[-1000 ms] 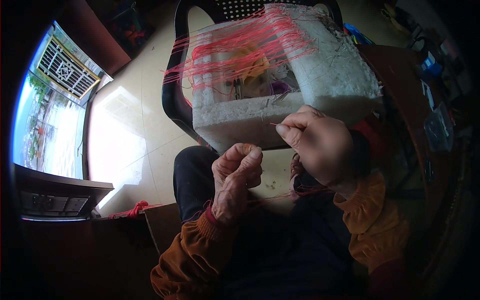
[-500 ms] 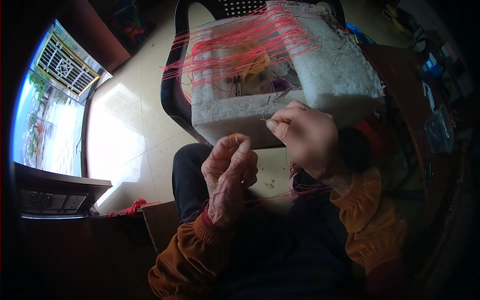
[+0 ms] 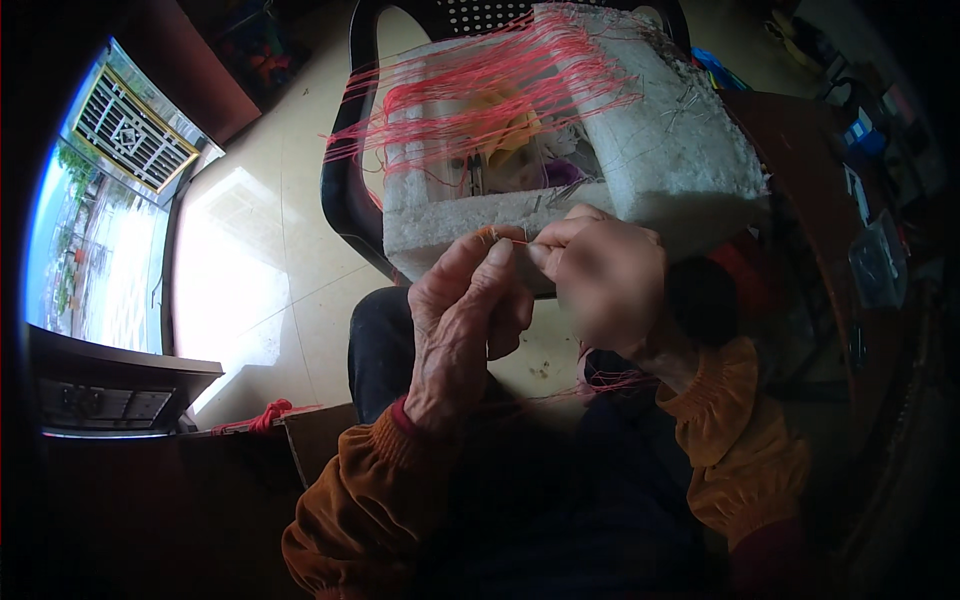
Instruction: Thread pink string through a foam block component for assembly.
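Note:
Over my lap, in front of a white foam box (image 3: 445,225), my two hands nearly meet at the fingertips. My right hand (image 3: 612,285) pinches a short red thread (image 3: 518,241) between thumb and index finger. That thread reaches across to the thumb tip of my left hand (image 3: 460,315). My left thumb and index finger are pressed together, on something too small to make out. An orange band (image 3: 487,233) wraps the left index finger near its tip. Many pink-red threads (image 3: 480,85) lie stretched over the box's opening, their ends at its right side.
The box rests on a dark plastic chair (image 3: 340,180). In its hollow are yellow material (image 3: 513,140) and a dark slim tool (image 3: 476,173). Thin needle-like pieces stick out at its right (image 3: 685,100). Red cord (image 3: 268,415) lies lower left. A brown table (image 3: 790,150) stands right.
My left hand has moved up and to the right, bringing its fingertips to the thread in my right hand. The right hand has shifted slightly left. The box and its threads stay put.

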`<state>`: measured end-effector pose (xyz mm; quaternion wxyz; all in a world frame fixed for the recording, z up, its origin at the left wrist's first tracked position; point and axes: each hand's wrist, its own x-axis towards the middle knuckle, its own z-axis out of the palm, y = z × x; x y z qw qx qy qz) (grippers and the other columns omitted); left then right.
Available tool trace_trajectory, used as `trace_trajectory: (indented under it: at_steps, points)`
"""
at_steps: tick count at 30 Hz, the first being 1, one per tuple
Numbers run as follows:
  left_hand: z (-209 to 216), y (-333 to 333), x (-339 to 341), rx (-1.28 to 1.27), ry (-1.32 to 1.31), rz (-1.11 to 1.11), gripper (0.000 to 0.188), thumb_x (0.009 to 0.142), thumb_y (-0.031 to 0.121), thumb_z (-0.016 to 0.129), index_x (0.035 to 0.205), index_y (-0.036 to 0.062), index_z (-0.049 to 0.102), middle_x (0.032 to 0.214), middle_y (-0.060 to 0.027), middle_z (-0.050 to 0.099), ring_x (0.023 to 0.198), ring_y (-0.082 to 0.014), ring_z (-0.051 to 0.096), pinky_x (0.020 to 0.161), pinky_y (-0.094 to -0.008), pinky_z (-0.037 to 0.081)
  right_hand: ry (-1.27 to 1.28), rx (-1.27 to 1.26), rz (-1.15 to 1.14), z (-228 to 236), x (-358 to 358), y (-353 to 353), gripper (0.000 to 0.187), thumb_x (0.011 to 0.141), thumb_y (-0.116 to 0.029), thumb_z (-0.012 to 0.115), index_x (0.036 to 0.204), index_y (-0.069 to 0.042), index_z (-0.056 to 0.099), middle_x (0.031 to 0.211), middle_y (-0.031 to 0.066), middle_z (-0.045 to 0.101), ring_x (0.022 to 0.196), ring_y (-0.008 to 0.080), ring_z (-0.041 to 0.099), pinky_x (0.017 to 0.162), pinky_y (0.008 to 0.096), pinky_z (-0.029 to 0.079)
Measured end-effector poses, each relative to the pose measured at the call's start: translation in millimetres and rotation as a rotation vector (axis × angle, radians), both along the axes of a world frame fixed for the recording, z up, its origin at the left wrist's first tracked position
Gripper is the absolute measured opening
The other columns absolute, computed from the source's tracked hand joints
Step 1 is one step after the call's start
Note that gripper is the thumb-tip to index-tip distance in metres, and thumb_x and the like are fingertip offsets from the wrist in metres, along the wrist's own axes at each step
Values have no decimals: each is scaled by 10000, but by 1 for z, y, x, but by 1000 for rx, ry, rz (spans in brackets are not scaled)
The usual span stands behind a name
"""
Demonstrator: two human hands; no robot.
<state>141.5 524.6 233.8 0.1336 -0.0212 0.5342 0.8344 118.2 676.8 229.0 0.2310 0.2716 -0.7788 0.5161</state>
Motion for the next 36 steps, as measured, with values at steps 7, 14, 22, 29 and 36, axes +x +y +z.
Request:
trace_trajectory:
  at_steps: [7,14,22,29,36]
  points:
    - [-10,3,-3,80,-30,41,176,908,219,554,949,56,603,591,6,514,439,-16,340,398,-165,231,-6,-11,31,-4,1,-1,71,756,18,637,789,-17,585,667,74,543,576,196,548,527,289,440]
    - [-16,2,0,176,-26,94,153,903,203,558,892,56,596,597,7,514,439,-18,326,398,-171,234,21,27,28,-7,3,0,74,754,15,640,783,-20,582,668,81,542,574,217,553,524,298,442]
    - [-20,3,8,199,-32,98,136,916,181,531,863,60,564,586,7,495,430,-22,300,400,-177,229,18,28,50,-9,8,1,94,742,25,648,787,-21,580,666,83,539,571,217,551,516,293,440]
    - [-21,-3,14,230,-23,128,128,926,172,507,882,57,540,575,14,465,441,-28,311,407,-183,232,-55,46,65,-11,14,3,62,764,16,649,802,8,600,688,65,564,599,155,546,552,258,438]
    - [-21,-11,17,215,88,209,118,935,171,484,947,70,545,735,-16,524,532,-54,392,450,-181,303,31,34,71,-14,15,-1,98,757,36,641,834,-9,601,723,75,543,608,187,551,544,279,449]
